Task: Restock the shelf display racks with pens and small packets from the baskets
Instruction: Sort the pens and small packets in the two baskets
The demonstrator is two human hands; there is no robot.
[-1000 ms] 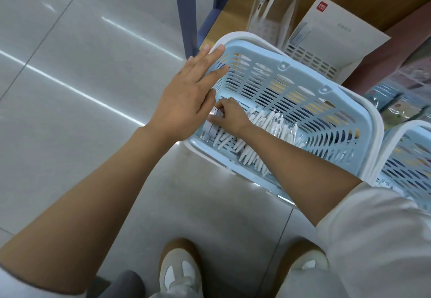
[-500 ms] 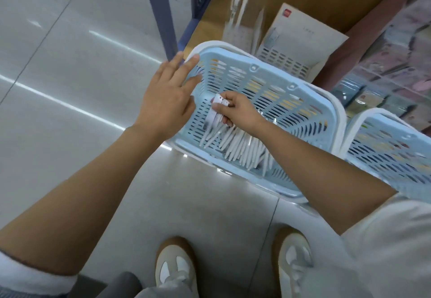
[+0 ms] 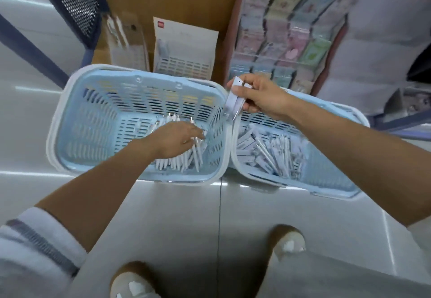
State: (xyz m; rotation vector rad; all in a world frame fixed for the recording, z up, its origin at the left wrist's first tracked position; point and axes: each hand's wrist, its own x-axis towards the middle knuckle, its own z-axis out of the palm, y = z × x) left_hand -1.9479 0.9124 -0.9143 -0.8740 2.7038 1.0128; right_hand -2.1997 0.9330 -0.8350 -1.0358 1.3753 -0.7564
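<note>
Two light blue baskets stand side by side on the floor. The left basket (image 3: pixel 93 115) holds a pile of white pens (image 3: pixel 184 160). My left hand (image 3: pixel 172 140) is down in that pile, fingers curled among the pens, with one pen showing between them. The right basket (image 3: pixel 331 188) holds several small white packets and pens (image 3: pixel 270 155). Above the rims where the baskets meet, my right hand (image 3: pixel 263 98) pinches a few small white packets (image 3: pixel 233 100) that hang from its fingers.
Behind the baskets is a wooden shelf unit with a display rack of colourful packets (image 3: pixel 291 31), a white card-backed pack (image 3: pixel 186 48) and a clear pen holder (image 3: pixel 126 41). A dark blue mesh frame (image 3: pixel 70 1) stands at the back left. My shoes (image 3: pixel 289 244) are on the grey floor.
My right hand lifted the white packets out of the left basket and carried them rightward, over the basket rims. My left hand left the rim and dropped into the pens. The view tilted to show both baskets.
</note>
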